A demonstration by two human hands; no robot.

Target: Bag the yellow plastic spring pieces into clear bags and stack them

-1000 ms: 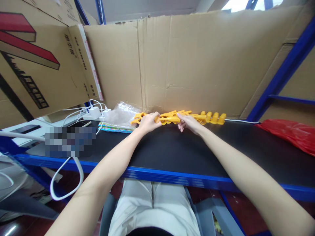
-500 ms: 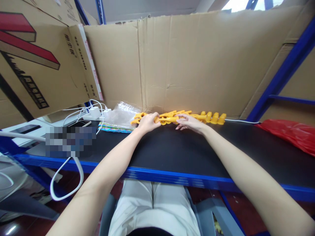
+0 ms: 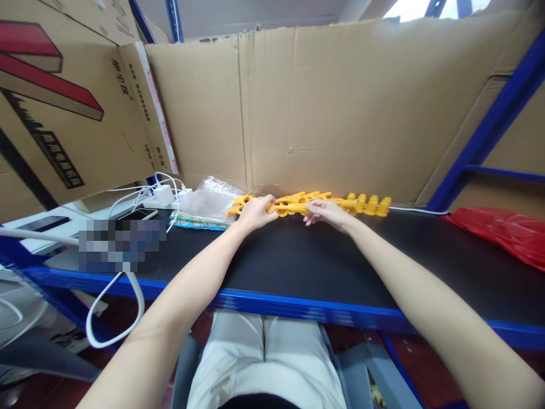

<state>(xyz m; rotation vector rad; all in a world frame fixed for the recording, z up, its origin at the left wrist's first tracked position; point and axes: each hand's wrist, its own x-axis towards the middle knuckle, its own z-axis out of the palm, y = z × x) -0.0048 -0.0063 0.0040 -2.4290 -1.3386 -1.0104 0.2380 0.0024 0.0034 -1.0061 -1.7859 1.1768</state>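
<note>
A slim yellow plastic rod-shaped piece [image 3: 292, 209] spans the gap between my two hands above the far part of the black tabletop. My left hand [image 3: 256, 212] is closed around its left end, where a rounded bit shows by the thumb. The fingers of my right hand [image 3: 326, 214] pinch the other end. Behind them lie more yellow plastic parts [image 3: 317, 195] with slanted, branch-like shapes. Several yellow cup-like pieces [image 3: 373, 205] stand in a row to the right of my right hand. Branched yellow parts [image 3: 239, 202] stick out left of my left hand.
A clear plastic bag [image 3: 212, 199] lies on a colourful packet [image 3: 200, 222] to the left. White chargers [image 3: 164, 196] and cables sit farther left, near a phone [image 3: 138, 215]. Cardboard [image 3: 349, 113] walls off the back. A red plastic bag [image 3: 498, 230] is at right.
My right hand's fingers have closed in on the right end of the yellow rod-shaped piece. My left hand stays in place.
</note>
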